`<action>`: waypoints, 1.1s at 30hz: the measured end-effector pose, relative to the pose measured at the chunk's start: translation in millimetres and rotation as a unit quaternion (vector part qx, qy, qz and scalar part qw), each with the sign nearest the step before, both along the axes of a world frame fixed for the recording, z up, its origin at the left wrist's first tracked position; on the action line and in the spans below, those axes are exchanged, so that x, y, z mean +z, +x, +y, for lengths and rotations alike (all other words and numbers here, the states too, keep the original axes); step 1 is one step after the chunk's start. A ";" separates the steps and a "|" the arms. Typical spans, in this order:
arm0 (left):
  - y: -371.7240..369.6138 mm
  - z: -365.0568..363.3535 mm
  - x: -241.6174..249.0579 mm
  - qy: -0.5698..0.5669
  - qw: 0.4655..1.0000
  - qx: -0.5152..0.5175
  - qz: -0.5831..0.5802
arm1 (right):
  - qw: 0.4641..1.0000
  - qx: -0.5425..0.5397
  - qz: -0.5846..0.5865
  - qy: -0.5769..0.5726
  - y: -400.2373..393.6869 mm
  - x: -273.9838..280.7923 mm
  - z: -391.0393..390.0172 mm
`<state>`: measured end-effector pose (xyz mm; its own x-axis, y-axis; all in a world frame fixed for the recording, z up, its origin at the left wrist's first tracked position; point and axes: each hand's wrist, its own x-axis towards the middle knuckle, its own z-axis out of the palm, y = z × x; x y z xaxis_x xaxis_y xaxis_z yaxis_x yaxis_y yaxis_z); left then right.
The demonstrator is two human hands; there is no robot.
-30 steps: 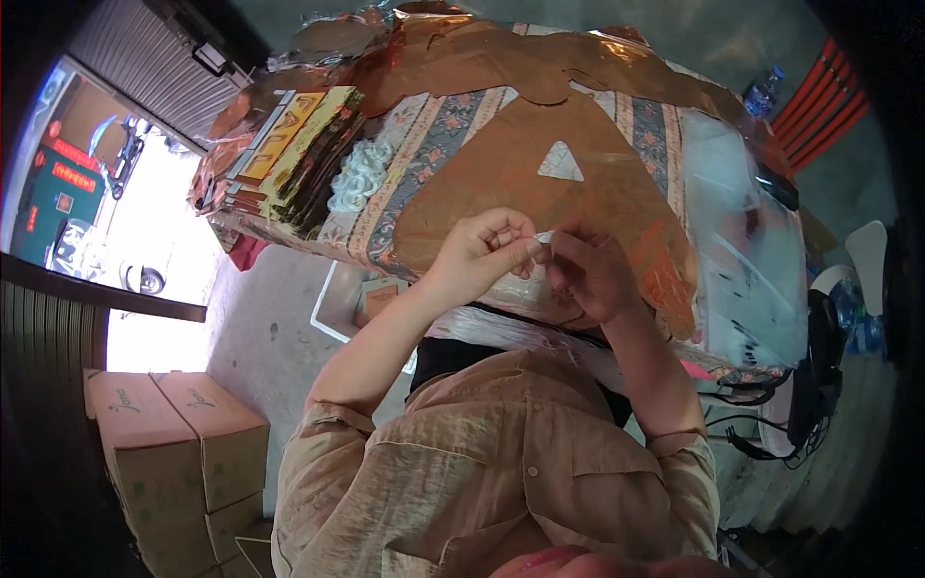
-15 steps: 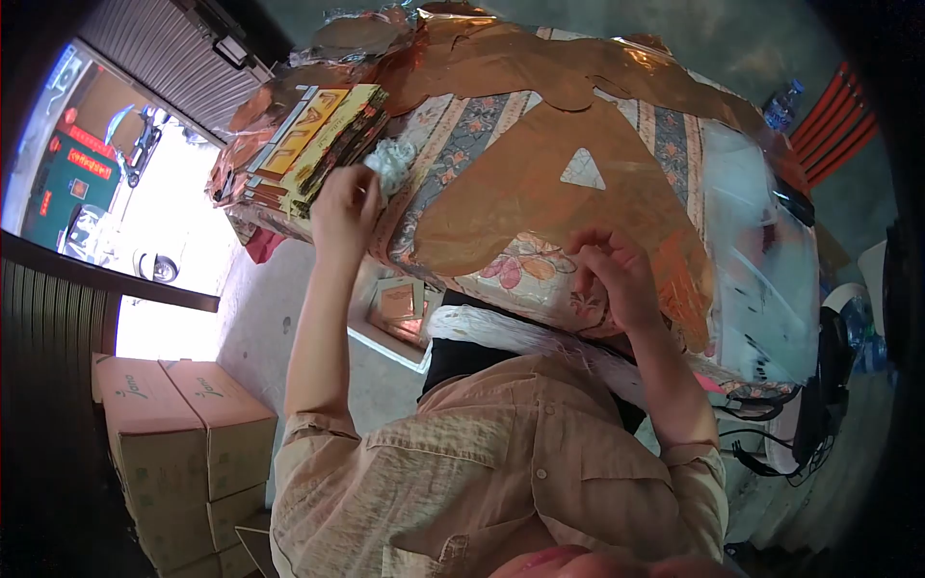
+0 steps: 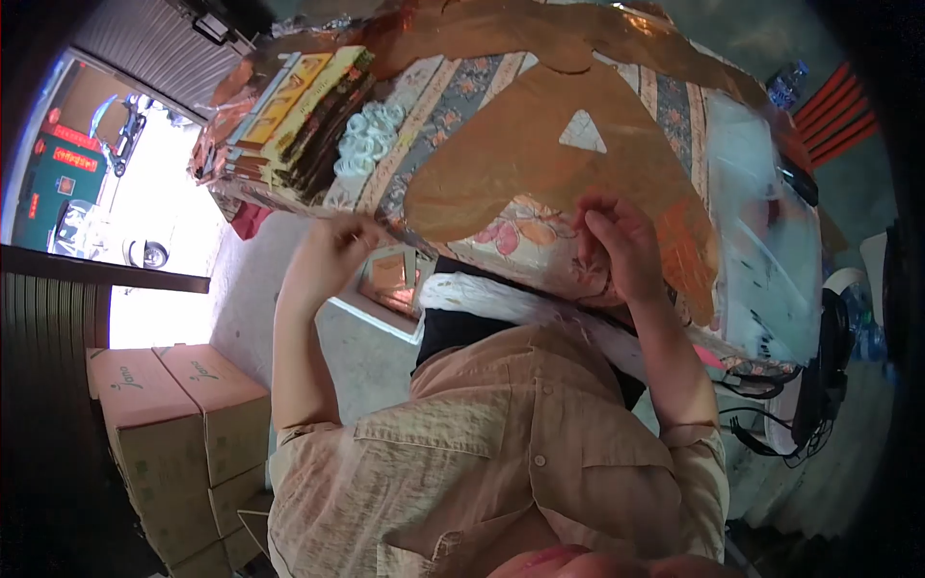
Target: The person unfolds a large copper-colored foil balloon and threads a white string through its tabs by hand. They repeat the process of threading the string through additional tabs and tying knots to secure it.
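My left hand [image 3: 337, 249] hovers at the table's near left edge, below the stack of printed packets. Its thumb and fingers are pinched together; what is between them, if anything, is too small to make out. Over the near edge of a brown sheet [image 3: 511, 125] with a triangular hole is my right hand [image 3: 620, 243], its fingers curled in toward the thumb, with their contents hidden. Small white coils [image 3: 369, 137] lie beside the packets [image 3: 308, 111]. A bundle of white strands [image 3: 482, 294] rests across my lap.
A floral cloth [image 3: 477, 82] covers the table, with clear plastic [image 3: 761, 241] on its right side. Below the left edge stands an open box [image 3: 390, 279] with copper-coloured pieces. Cartons [image 3: 154, 414] are stacked at lower left; a red chair [image 3: 838, 116] is at upper right.
My left hand has drawn back from the white coils toward my body, leaving them in full view. My right hand stays over the near edge, fingers still curled. The view has shifted slightly.
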<state>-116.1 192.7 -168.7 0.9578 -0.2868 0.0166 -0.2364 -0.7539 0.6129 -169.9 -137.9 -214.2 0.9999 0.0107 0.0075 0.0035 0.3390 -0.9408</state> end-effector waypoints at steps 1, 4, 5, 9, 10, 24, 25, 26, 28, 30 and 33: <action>-7.4 3.7 -8.0 -0.089 0.978 -0.078 0.174 | 1.000 0.000 -0.005 0.000 0.8 -1.2 0.2; -22.0 -13.4 -72.1 -0.058 0.968 -0.153 0.190 | 1.000 0.002 -0.005 -0.004 1.4 -1.7 0.8; -28.7 -23.5 -98.9 -0.048 0.973 -0.156 0.165 | 1.000 0.000 -0.002 -0.005 1.0 -1.8 1.0; -32.1 -55.8 -145.4 -0.001 0.994 -0.094 0.063 | 1.000 0.004 0.014 -0.002 1.0 -2.0 1.1; -27.4 -60.8 -147.0 0.003 0.998 -0.038 0.053 | 1.000 0.004 0.014 0.002 1.3 -4.3 0.8; 1.3 -40.5 -196.8 -0.163 0.967 -0.031 0.192 | 1.000 0.019 0.004 -0.022 0.2 -6.5 0.9; -0.1 -38.9 -192.8 -0.164 0.967 -0.030 0.191 | 1.000 0.017 0.002 -0.026 0.1 -7.2 0.8; -2.4 -36.2 -188.5 -0.217 0.958 -0.024 0.184 | 0.999 0.014 0.000 -0.029 -0.5 -7.3 1.0; -11.5 -36.3 -158.9 -0.270 0.946 -0.019 0.175 | 0.996 0.038 0.011 -0.076 -4.6 6.0 4.0; -24.3 -37.8 -121.6 -0.302 0.933 -0.018 0.194 | 0.990 0.059 0.023 -0.123 -8.2 17.6 11.8; -42.5 -50.2 -50.2 -0.386 0.906 -0.061 0.160 | 0.946 0.173 -0.093 -0.258 -12.4 32.4 37.0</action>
<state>-158.6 142.5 -218.9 0.9106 -0.4131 -0.0154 -0.0060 -0.0503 0.9987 -182.3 -101.0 -181.8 0.9176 0.3880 0.0869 0.1572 -0.1533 -0.9756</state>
